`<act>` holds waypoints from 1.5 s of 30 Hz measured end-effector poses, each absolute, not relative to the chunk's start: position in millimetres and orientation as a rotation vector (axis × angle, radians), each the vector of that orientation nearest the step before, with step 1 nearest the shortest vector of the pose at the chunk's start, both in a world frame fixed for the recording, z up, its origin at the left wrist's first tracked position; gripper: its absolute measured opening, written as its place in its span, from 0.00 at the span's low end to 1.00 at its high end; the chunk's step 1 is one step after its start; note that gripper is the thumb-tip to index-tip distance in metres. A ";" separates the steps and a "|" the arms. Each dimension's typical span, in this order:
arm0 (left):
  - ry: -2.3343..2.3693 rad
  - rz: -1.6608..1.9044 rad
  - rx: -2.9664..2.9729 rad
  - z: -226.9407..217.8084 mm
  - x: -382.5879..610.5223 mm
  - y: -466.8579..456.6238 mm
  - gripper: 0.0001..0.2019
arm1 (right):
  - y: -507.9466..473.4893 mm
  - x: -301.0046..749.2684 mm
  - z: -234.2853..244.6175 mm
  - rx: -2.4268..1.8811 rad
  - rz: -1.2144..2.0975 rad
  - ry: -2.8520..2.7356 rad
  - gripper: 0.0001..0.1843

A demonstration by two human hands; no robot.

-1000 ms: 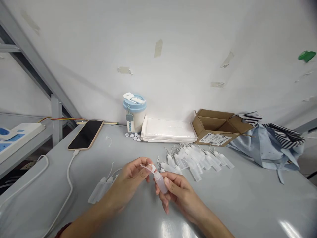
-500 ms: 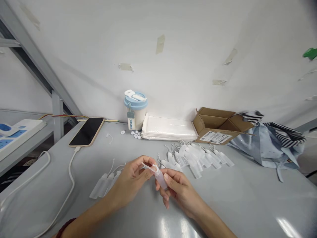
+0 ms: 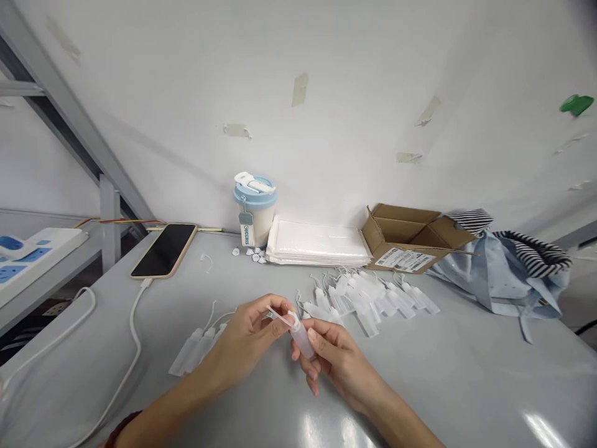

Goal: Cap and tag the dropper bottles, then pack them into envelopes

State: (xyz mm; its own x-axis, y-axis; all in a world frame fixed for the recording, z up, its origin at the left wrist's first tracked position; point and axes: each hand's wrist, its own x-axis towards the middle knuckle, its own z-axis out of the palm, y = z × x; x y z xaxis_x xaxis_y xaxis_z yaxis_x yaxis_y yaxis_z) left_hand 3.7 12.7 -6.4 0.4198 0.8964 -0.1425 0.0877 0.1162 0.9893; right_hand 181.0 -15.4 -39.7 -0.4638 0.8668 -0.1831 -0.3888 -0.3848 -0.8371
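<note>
My right hand point(image 3: 340, 364) grips a small translucent plastic dropper bottle point(image 3: 302, 339) by its body, between thumb and fingers. My left hand point(image 3: 247, 326) pinches the bottle's thin white tethered cap point(image 3: 278, 316) near the neck, and the fingers partly hide that strip. Both hands work just above the grey table point(image 3: 448, 367). Left of my left hand lies a small group of similar bottles point(image 3: 191, 351). A larger heap of them with curled tethers point(image 3: 368, 305) spreads to the right of my right hand.
A phone point(image 3: 163, 251) lies on its charging cable point(image 3: 135, 339) end. Against the wall stand a blue-lidded cup point(image 3: 255, 208), stacked white mailers point(image 3: 317, 244) and an open cardboard box point(image 3: 410, 239). Small white caps point(image 3: 249, 254) lie nearby. A blue shirt point(image 3: 508, 274) lies right.
The head view has shifted slightly. My hands have kept hold of the bottle and its cap, with only small movement between them.
</note>
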 end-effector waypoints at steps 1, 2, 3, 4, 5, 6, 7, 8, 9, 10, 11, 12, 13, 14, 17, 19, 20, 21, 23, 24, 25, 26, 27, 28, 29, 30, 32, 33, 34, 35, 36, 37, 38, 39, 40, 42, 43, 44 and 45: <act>0.982 0.757 1.334 -6.0 3.6 12.8 0.11 | -15.3 180.8 -39.3 -0.807 1.938 -0.946 0.17; 0.981 0.756 1.336 -5.6 3.5 12.8 0.11 | -15.2 180.6 -38.9 -0.810 1.937 -0.948 0.18; 0.982 0.753 1.338 -5.2 3.2 12.9 0.11 | -15.1 180.4 -38.6 -0.810 1.936 -0.950 0.18; 0.983 0.748 1.339 -4.8 2.9 13.0 0.10 | -14.9 180.3 -38.4 -0.808 1.934 -0.950 0.18; 0.984 0.741 1.341 -4.4 2.3 13.2 0.10 | -14.7 180.3 -38.2 -0.806 1.934 -0.950 0.18; 0.984 0.735 1.344 -4.1 1.7 13.5 0.09 | -14.5 180.3 -38.2 -0.805 1.933 -0.949 0.18; 0.988 0.730 1.352 -3.8 1.0 13.9 0.09 | -14.2 180.3 -38.3 -0.807 1.933 -0.945 0.18; 0.993 0.728 1.364 -3.6 0.2 14.4 0.09 | -14.0 180.4 -38.4 -0.812 1.932 -0.940 0.18; 0.998 0.730 1.377 -3.4 -0.6 14.9 0.09 | -13.8 180.5 -38.5 -0.819 1.929 -0.937 0.18; 1.001 0.738 1.388 -3.4 -1.2 15.5 0.09 | -13.5 180.6 -38.5 -0.825 1.925 -0.935 0.19; 1.003 0.745 1.394 -3.4 -1.7 15.9 0.09 | -13.4 180.6 -38.4 -0.829 1.919 -0.935 0.19; 1.005 0.754 1.392 -3.5 -1.9 16.3 0.09 | -13.3 180.6 -38.1 -0.832 1.915 -0.937 0.19; 1.003 0.762 1.385 -3.7 -1.9 16.6 0.09 | -13.3 180.5 -37.7 -0.832 1.912 -0.940 0.19; 0.996 0.771 1.377 -4.0 -1.8 16.7 0.08 | -13.3 180.3 -37.1 -0.831 1.912 -0.943 0.19; 0.955 0.789 1.358 -5.5 -0.7 16.8 0.07 | -13.8 179.6 -35.3 -0.832 1.924 -0.942 0.19; 0.949 0.802 1.361 -6.6 -0.4 17.0 0.08 | -14.1 179.4 -34.8 -0.831 1.939 -0.935 0.19; 0.961 0.805 1.366 -7.1 -0.5 17.3 0.08 | -14.3 179.4 -34.9 -0.830 1.945 -0.932 0.18; 0.978 0.803 1.370 -7.6 -0.8 17.7 0.08 | -14.4 179.5 -35.2 -0.830 1.948 -0.929 0.18; 0.996 0.802 1.363 -8.2 -1.8 18.8 0.08 | -14.5 179.9 -36.3 -0.831 1.952 -0.926 0.17; 0.996 0.803 1.347 -8.4 -2.3 19.5 0.09 | -14.6 180.2 -36.8 -0.831 1.955 -0.925 0.17; 0.989 0.807 1.329 -8.5 -2.8 20.2 0.10 | -14.7 180.5 -37.3 -0.830 1.957 -0.925 0.17; 0.978 0.809 1.314 -8.4 -3.3 20.9 0.11 | -14.8 180.7 -37.8 -0.828 1.959 -0.924 0.17; 0.967 0.807 1.307 -8.3 -3.9 21.5 0.12 | -14.9 180.9 -38.1 -0.826 1.961 -0.923 0.17; 0.958 0.800 1.309 -7.9 -4.4 22.0 0.13 | -15.0 181.0 -38.2 -0.825 1.962 -0.921 0.17; 0.954 0.788 1.317 -7.5 -5.1 22.3 0.13 | -15.1 181.0 -38.1 -0.826 1.962 -0.918 0.17; 0.951 0.776 1.326 -6.9 -5.9 22.5 0.13 | -15.2 180.9 -37.8 -0.830 1.963 -0.914 0.17; 0.943 0.752 1.338 -5.7 -7.7 22.4 0.13 | -15.3 180.7 -36.6 -0.837 1.973 -0.908 0.17; 0.942 0.743 1.338 -5.4 -8.4 22.0 0.13 | -15.3 180.6 -35.9 -0.840 1.976 -0.910 0.17; 0.947 0.740 1.338 -5.3 -8.9 21.6 0.12 | -15.2 180.6 -35.1 -0.840 1.976 -0.914 0.17; 0.960 0.741 1.339 -5.6 -9.0 21.1 0.11 | -15.2 180.6 -34.5 -0.837 1.975 -0.922 0.17; 0.979 0.746 1.343 -6.1 -8.8 20.6 0.11 | -15.1 180.7 -33.9 -0.831 1.973 -0.931 0.17; 1.007 0.750 1.348 -6.9 -8.2 20.2 0.11 | -15.1 180.9 -33.5 -0.824 1.972 -0.940 0.18; 1.035 0.751 1.353 -7.7 -7.5 20.0 0.11 | -15.0 181.0 -33.3 -0.817 1.972 -0.947 0.18; 1.055 0.751 1.355 -8.4 -6.6 19.9 0.10 | -15.1 181.1 -33.3 -0.812 1.974 -0.953 0.18; 1.065 0.752 1.354 -9.0 -5.9 20.0 0.10 | -15.1 181.1 -33.4 -0.809 1.975 -0.954 0.18; 1.059 0.757 1.340 -9.2 -5.5 20.7 0.09 | -15.4 181.1 -33.9 -0.809 1.974 -0.945 0.17; 1.044 0.763 1.333 -8.8 -6.0 21.2 0.09 | -15.5 181.0 -34.1 -0.812 1.973 -0.939 0.17; 1.026 0.766 1.331 -8.3 -6.8 21.7 0.10 | -15.7 180.8 -34.4 -0.814 1.973 -0.934 0.17; 1.008 0.764 1.333 -7.7 -7.9 22.1 0.11 | -15.9 180.7 -34.5 -0.816 1.974 -0.931 0.17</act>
